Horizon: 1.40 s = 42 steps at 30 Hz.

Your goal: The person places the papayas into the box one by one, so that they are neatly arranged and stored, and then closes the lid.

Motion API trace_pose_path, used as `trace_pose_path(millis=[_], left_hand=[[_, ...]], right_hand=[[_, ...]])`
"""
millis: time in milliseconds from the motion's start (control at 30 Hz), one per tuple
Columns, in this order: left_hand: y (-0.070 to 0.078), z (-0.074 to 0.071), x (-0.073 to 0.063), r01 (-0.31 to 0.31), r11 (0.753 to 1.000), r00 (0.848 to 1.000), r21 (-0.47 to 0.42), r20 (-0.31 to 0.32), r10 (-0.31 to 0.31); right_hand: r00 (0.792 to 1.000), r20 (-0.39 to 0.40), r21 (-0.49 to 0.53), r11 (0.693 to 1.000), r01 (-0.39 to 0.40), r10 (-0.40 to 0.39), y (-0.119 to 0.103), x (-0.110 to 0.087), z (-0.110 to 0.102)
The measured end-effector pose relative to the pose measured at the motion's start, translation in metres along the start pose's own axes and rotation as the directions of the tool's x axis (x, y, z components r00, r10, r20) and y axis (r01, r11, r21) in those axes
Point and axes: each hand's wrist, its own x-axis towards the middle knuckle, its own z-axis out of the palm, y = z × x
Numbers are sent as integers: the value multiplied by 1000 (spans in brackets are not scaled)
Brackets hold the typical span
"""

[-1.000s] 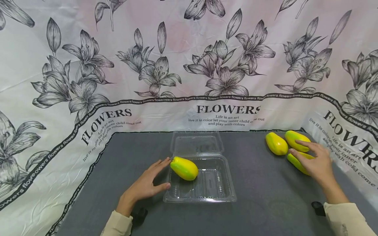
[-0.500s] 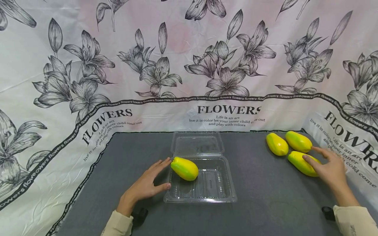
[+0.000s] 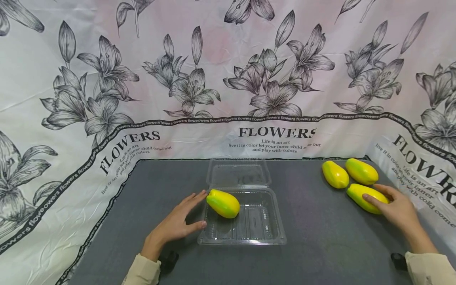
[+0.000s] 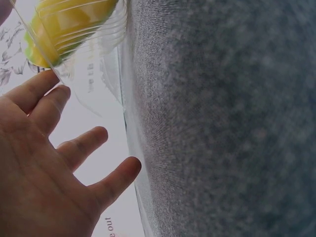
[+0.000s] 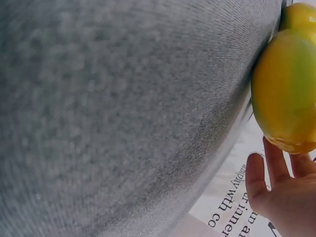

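Observation:
In the head view, my right hand [image 3: 400,209] grips the right end of the nearest yellow-green papaya [image 3: 364,198], thumb on its near side and index finger behind it. The right wrist view shows fingertips right at the end of this papaya [image 5: 286,91]. My left hand [image 3: 174,223] has its fingers extended and spread at the left rim of a clear plastic clamshell container [image 3: 244,240]. Another papaya [image 3: 223,204] lies in the container's left part, its stem end close to my left fingertips. The left wrist view shows that papaya [image 4: 74,27] through the clear wall.
Two more papayas, one on the left [image 3: 335,174] and one on the right [image 3: 361,171], lie just behind the gripped one. The container's lid [image 3: 238,174] is folded back toward the flower-print cloth [image 3: 199,138] that hangs behind the dark grey table [image 3: 303,237].
My right hand has moved right, off the top of the papayas, and come round the right end of the nearest one. The left hand and the container have stayed put.

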Motion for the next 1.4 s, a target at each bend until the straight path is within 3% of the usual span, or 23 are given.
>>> trace_pose_path(millis=[233,467,700,900,1133,1400], left_hand=[[-2,1,1,-16,1000,1000,12,-4,16],[0,0,1,4,1000,1000,3,6,-4],[0,0,0,6,1000,1000,-2,10,-6],[0,0,1,3,1000,1000,-6,6,-3],[-1,1,0,3,1000,1000,10,8,-3],[-1,0,1,1,1000,1000,7,5,-1]], right_hand=[[995,95,-61,997,46,-41,8,1,-7],[983,174,-107,992,72,-52,9,1,-14],[979,200,-100,993,63,-42,2,-2,-14],[973,214,-50,994,94,-81,-18,-5,-10],[972,171,-12,986,166,-161,-50,-8,-4],[956,150,60,967,247,-253,-91,-15,0]])
